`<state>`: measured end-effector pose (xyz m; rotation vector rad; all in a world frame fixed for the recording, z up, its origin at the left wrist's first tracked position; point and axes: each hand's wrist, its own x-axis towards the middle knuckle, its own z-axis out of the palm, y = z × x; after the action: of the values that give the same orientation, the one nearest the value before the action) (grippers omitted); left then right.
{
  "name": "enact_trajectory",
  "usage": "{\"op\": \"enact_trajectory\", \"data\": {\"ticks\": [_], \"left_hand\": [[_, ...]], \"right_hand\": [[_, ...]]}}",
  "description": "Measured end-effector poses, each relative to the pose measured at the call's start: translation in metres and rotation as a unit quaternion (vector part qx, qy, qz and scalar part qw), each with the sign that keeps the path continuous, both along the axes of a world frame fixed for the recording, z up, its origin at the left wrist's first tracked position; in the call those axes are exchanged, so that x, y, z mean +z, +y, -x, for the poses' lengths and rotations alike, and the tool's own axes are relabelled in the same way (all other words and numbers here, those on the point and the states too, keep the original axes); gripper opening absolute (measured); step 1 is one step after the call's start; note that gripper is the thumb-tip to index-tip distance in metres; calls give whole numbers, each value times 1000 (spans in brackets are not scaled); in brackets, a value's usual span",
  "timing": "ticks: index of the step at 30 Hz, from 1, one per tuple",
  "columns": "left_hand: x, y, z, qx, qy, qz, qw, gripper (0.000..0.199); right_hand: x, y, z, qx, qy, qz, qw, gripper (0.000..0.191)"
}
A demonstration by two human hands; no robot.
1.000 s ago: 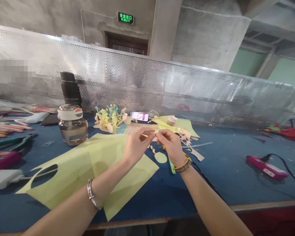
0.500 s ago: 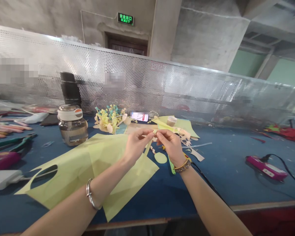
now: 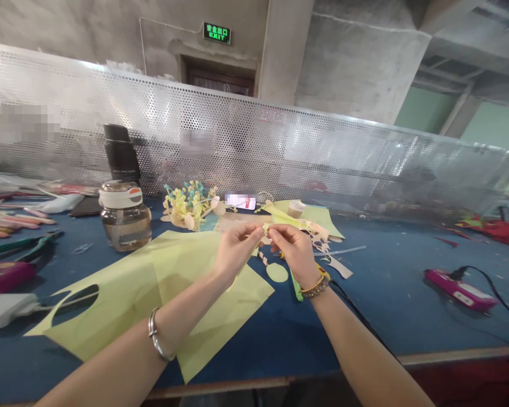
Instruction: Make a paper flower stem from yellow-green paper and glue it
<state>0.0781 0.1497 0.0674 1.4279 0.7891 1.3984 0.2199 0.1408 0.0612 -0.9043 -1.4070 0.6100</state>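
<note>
Fingertips of my left hand and my right hand meet in front of me, both pinching a small pale yellow strip. Most of that strip is hidden by the fingers. Below my left forearm lie large pale yellow sheets, one with an oval cut-out. Between the hands, lower down, a round pale yellow piece rests on the blue table beside a small striped stick. A light green tool and a yellow-and-black corded tool lie partly hidden under my right hand.
A glass jar and a black bottle stand left. Yellow and teal flower-like pieces cluster behind the hands, near a lit phone. Pliers lie far left, a purple power strip right. A perforated metal screen rises behind.
The long end of the yellow strip that hung below my fingers no longer shows; a small bit is between the fingertips. Both hands have stayed nearly in place.
</note>
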Motion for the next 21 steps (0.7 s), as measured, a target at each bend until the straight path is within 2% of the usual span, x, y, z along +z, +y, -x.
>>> {"op": "enact_trajectory", "data": {"ticks": [10,21], "left_hand": [[1,-1,1,55,68,-52,995,21],[1,0,1,40,74,-42,996,22]], "right_hand": [[0,-1,-1,7,2,21,1000,23],[0,0,0,8,-26,27,999,22]]}}
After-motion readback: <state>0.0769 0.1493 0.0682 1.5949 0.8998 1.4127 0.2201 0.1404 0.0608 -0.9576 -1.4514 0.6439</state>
